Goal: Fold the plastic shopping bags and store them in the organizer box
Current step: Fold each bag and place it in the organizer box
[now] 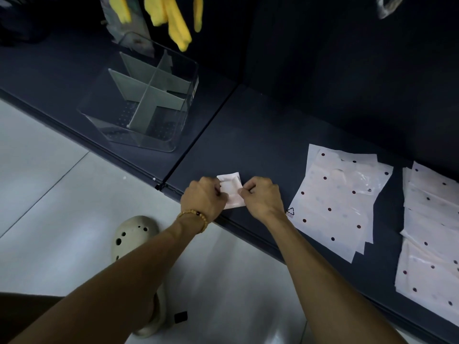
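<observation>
- The folded bag (pixel 232 191), a small white plastic packet creased into a rough square, lies on the dark matte table (pixel 260 135) near its front edge, between the two hands.
- The left hand (pixel 203 197) has its grip curled onto the packet's left side, fingers bent under and pinching the thin film; a beaded bracelet (pixel 196 217) of small amber-toned rounds circles that wrist.
- The right hand (pixel 260 194) grips the packet's right edge in the same way, knuckles up and fingertips tucked against the plastic.
- The organizer box (pixel 139 100) stands well apart to the left and farther back on the table: a clear, hard-walled rectangular bin with rounded corners, split by flat grey divider panels crossing at right angles (its base shows a grid of small dots).
- To the right of the hands lies a flat stack of bags (pixel 340 202), translucent white film printed with dark round dots, sheets fanned slightly so their edges step out; a small triangular recycling mark sits at one lower corner.
- A second stack (pixel 432 234) of the same dotted film lies farther right, cut off by the frame edge.
- Yellow soft items (pixel 173 18) hang at the back, above the box.
- Below the table edge is a pale glossy tiled floor (pixel 49 194), with a beige perforated clog (pixel 134 234) on it.
</observation>
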Demonstrator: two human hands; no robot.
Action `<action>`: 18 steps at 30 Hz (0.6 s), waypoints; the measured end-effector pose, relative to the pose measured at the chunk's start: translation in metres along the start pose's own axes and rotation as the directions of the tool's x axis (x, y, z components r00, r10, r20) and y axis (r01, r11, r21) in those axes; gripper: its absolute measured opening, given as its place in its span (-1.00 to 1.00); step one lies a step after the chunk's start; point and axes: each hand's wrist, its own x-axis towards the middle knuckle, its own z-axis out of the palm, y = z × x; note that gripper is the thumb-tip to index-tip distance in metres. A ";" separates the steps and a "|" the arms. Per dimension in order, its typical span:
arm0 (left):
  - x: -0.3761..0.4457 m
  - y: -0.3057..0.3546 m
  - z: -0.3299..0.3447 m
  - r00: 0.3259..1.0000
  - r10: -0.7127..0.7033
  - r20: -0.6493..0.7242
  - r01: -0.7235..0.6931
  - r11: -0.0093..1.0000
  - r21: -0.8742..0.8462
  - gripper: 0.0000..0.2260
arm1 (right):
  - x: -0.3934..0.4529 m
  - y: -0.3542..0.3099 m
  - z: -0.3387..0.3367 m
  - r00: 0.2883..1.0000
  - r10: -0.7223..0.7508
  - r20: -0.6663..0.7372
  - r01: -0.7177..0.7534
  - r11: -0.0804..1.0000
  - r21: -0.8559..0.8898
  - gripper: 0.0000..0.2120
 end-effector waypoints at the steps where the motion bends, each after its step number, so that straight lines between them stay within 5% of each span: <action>1: 0.000 0.000 0.001 1.000 -0.010 -0.023 0.010 1.000 0.029 -0.80 | 0.001 -0.001 0.000 1.000 0.009 -0.001 -0.009 1.000 -0.014 -0.89; 6: 0.003 -0.011 0.009 0.944 0.277 -0.177 -0.245 0.952 0.184 -0.53 | 0.007 -0.006 0.002 1.000 0.019 0.005 -0.018 0.993 -0.114 -0.91; 10: 0.004 -0.020 0.007 0.784 0.621 -0.015 -0.585 0.745 0.320 -0.73 | 0.008 -0.008 0.005 0.997 0.011 -0.077 -0.023 0.988 -0.150 -0.91; 16: 0.001 -0.018 0.005 0.741 0.669 -0.058 -0.616 0.711 0.340 -0.81 | -0.002 -0.004 0.002 0.952 -0.114 -0.283 0.121 0.993 0.010 -0.83; 18: -0.002 -0.017 0.007 0.753 0.653 -0.076 -0.593 0.725 0.351 -0.80 | -0.016 0.007 0.004 0.887 -0.287 -0.362 0.257 0.958 -0.129 -0.77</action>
